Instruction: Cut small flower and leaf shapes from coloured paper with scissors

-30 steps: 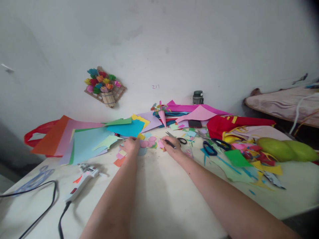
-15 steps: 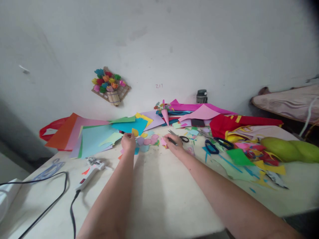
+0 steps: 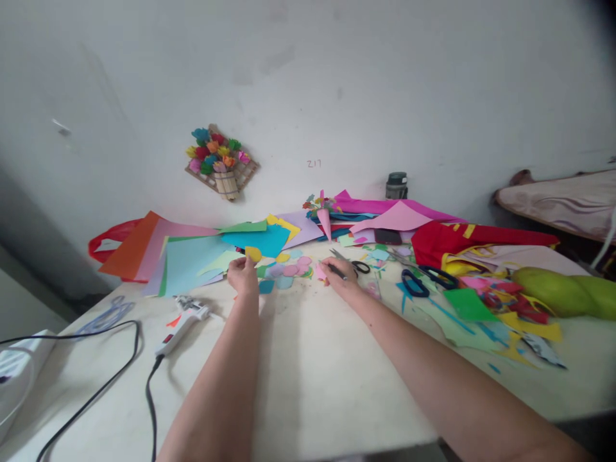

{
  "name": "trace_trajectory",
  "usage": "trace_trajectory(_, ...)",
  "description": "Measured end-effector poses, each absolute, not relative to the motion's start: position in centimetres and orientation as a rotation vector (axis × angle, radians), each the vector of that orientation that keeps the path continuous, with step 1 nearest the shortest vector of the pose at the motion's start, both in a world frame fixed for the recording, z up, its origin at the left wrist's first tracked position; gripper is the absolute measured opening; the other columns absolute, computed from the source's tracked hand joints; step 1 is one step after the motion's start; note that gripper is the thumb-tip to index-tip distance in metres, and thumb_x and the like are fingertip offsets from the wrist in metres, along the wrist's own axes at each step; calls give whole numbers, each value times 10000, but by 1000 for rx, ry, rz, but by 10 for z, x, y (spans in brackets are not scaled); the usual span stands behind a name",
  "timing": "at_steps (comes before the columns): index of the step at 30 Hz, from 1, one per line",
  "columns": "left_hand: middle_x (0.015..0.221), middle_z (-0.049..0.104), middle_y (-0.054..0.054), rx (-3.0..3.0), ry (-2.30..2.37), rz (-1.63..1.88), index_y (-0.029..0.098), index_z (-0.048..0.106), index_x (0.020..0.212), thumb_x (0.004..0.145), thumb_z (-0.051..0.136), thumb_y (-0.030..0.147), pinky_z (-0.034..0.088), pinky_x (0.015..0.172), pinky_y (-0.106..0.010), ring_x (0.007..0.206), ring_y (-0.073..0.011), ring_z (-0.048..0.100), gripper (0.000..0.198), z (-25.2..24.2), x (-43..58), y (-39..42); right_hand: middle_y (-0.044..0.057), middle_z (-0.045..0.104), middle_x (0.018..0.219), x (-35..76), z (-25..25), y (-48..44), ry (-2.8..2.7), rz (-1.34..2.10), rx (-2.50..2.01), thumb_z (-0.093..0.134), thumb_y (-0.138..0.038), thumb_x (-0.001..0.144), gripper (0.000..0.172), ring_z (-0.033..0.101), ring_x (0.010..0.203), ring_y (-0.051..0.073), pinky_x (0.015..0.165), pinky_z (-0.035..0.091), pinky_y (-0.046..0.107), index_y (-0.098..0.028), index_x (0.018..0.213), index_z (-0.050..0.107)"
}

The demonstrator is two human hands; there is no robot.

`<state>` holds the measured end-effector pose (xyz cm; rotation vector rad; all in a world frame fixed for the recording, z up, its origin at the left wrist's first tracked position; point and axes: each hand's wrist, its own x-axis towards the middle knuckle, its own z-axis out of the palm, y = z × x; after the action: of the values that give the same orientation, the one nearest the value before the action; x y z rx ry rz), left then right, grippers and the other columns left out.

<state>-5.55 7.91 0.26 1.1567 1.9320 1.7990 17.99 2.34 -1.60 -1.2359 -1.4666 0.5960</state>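
Observation:
My left hand [image 3: 242, 274] pinches a yellow paper cutout [image 3: 253, 254] that stands up from its fingertips. My right hand [image 3: 341, 274] is closed around a dark pen [image 3: 337, 272], and its fingertips are at a small pink paper piece [image 3: 319, 272]; whether they grip it I cannot tell. Between the hands lie several round paper pieces [image 3: 302, 264] in pink, purple and pale blue. A blue paper piece [image 3: 266, 286] is beside my left wrist. Just past my right hand lie small black-handled scissors [image 3: 360, 267].
A white glue gun [image 3: 180, 328] with a black cord lies at left, near a power strip [image 3: 24, 362]. Coloured sheets [image 3: 190, 263] and a pink paper cone [image 3: 324, 223] line the wall side. Large scissors [image 3: 414, 283], paper scraps and green fruit [image 3: 548, 290] lie at right.
The view has swung slightly left. My left hand has turned a little, and the yellow cutout now stands higher above its fingers. My right hand stays at the pink piece with the pen.

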Motion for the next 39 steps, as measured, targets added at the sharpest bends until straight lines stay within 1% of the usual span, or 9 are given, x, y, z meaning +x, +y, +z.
trace_trajectory(4, 677, 640, -34, 759, 1427, 1931, 146, 504, 824, 756, 618, 194, 552, 645, -295, 658, -188, 691, 141, 11, -45, 71, -56, 585, 469, 180, -18, 24, -1478, 550, -1278, 512, -399, 772, 226, 579, 438, 129, 491, 454, 238, -233, 737, 661)
trace_trajectory(10, 647, 630, -21, 633, 1221, 1980, 139, 511, 770, 760, 623, 138, 555, 675, -285, 609, -158, 680, 112, 16, -46, 64, -51, 552, 436, 180, -16, 22, -1481, 451, -1302, 492, -402, 781, 249, 588, 468, 144, 537, 443, 257, -225, 746, 663)
trace_trajectory(17, 618, 636, -34, 681, 1245, 1939, 134, 549, 748, 737, 646, 180, 549, 713, -305, 702, -188, 692, 107, 19, -51, 59, -46, 554, 454, 179, -14, 17, -1439, 514, -1269, 483, -423, 784, 262, 576, 434, 137, 478, 426, 243, -224, 744, 648)
trace_trajectory(24, 591, 652, -48, 1014, 1414, 1612, 135, 592, 721, 660, 702, 319, 497, 520, -264, 548, -178, 653, 223, 10, -37, 56, -54, 559, 439, 180, -21, 23, -1441, 539, -1253, 512, -443, 777, 259, 572, 411, 128, 479, 432, 236, -228, 741, 651)
trace_trajectory(29, 534, 635, -43, 1183, 1603, 1468, 145, 614, 710, 716, 611, 332, 445, 456, -243, 485, -177, 626, 187, 0, -25, 60, -60, 553, 429, 179, -27, 30, -1418, 599, -1276, 518, -439, 776, 252, 574, 398, 128, 465, 434, 234, -226, 757, 651)
trace_trajectory(32, 626, 680, -66, 1287, 1779, 1327, 146, 651, 868, 750, 571, 331, 466, 515, -282, 553, -208, 651, 233, 2, -21, 59, -60, 563, 443, 178, -29, 32, -1408, 592, -1294, 526, -442, 770, 250, 573, 396, 126, 456, 432, 233, -225, 751, 650)
trace_trajectory(35, 865, 718, -92, 1350, 2053, 1324, 177, 601, 1112, 787, 539, 320, 488, 681, -343, 753, -238, 671, 360, 9, -25, 53, -56, 582, 474, 179, -29, 33, -1415, 598, -1292, 526, -437, 770, 246, 572, 396, 124, 451, 438, 236, -224, 759, 649)
trace_trajectory(37, 1023, 696, -99, 1376, 2286, 1295, 212, 600, 1128, 804, 512, 307, 458, 805, -393, 988, -277, 613, 348, 13, -33, 48, -53, 589, 488, 179, -29, 32, -1426, 596, -1292, 523, -427, 772, 242, 573, 399, 123, 457, 445, 238, -220, 756, 647)
trace_trajectory(39, 1106, 664, -91, 1424, 2419, 1211, 244, 615, 1111, 811, 489, 313, 433, 846, -419, 1133, -305, 512, 332, 16, -42, 46, -51, 585, 485, 179, -28, 31, -1433, 583, -1291, 521, -423, 774, 241, 574, 404, 124, 459, 445, 238, -218, 755, 646)
